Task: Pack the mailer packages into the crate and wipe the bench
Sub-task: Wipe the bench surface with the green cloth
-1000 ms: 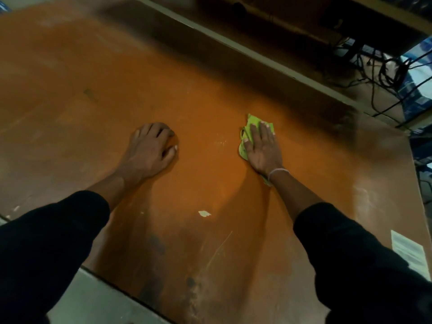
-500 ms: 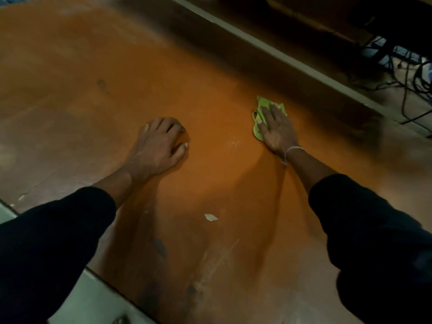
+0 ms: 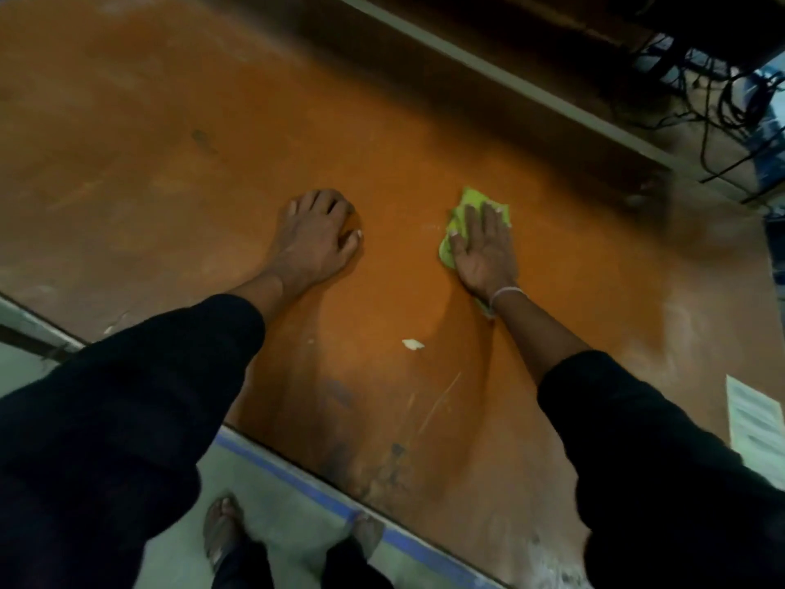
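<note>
Right of centre, the right hand (image 3: 484, 252) lies flat, fingers straight, on the green cloth (image 3: 469, 202), soft and light, likely best pinned under the palm; the left hand (image 3: 316, 238) rests empty, loosely bent, on the worktop (image 3: 170, 121).

Right hand (image 3: 484, 257) on green cloth (image 3: 470, 202)

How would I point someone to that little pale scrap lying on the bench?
On the wide orange-brown bench, look just nearer the person than the right hand pressing the green cloth. Between the black sleeves lies the scrap: small and white, unlike the dark stains nearby.
</note>
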`<state>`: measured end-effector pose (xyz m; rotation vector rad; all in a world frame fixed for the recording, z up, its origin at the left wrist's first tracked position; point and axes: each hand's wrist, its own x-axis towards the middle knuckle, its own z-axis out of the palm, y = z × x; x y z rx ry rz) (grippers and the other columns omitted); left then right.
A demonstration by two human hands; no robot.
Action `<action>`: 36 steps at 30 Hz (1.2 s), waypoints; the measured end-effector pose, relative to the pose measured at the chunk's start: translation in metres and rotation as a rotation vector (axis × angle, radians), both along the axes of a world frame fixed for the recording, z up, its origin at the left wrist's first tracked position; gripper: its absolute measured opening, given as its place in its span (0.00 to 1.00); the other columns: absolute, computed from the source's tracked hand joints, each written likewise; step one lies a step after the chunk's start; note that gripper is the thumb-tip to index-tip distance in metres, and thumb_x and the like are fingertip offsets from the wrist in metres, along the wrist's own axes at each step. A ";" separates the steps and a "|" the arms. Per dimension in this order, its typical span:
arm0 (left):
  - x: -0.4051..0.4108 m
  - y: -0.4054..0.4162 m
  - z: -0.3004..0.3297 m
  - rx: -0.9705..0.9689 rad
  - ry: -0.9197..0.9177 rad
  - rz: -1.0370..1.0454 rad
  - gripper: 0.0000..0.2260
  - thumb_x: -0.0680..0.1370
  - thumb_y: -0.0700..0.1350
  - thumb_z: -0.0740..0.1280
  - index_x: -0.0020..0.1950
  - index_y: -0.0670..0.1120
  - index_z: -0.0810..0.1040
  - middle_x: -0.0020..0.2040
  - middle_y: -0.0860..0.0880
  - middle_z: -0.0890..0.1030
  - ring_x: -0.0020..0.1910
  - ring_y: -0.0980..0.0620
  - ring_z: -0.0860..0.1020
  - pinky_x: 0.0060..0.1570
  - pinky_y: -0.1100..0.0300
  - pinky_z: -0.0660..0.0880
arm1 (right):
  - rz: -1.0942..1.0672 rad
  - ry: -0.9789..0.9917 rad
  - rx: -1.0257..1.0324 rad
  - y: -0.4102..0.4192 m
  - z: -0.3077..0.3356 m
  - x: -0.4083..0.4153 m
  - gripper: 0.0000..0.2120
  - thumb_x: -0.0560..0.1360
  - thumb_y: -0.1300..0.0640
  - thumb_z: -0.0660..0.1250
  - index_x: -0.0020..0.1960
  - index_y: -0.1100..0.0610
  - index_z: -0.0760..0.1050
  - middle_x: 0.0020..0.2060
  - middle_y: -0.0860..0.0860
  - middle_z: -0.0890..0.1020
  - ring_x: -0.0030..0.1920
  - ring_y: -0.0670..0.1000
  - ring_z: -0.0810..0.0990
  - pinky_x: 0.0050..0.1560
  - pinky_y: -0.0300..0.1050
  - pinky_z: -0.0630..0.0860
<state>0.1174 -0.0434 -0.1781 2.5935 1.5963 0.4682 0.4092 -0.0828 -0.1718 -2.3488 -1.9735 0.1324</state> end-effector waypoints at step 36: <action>-0.114 0.017 0.009 -0.049 -0.022 -0.117 0.19 0.82 0.54 0.58 0.66 0.43 0.74 0.66 0.41 0.73 0.64 0.38 0.70 0.62 0.42 0.67 | 0.362 0.020 0.002 -0.205 0.008 -0.232 0.29 0.85 0.43 0.49 0.82 0.51 0.47 0.82 0.52 0.46 0.82 0.51 0.42 0.80 0.56 0.47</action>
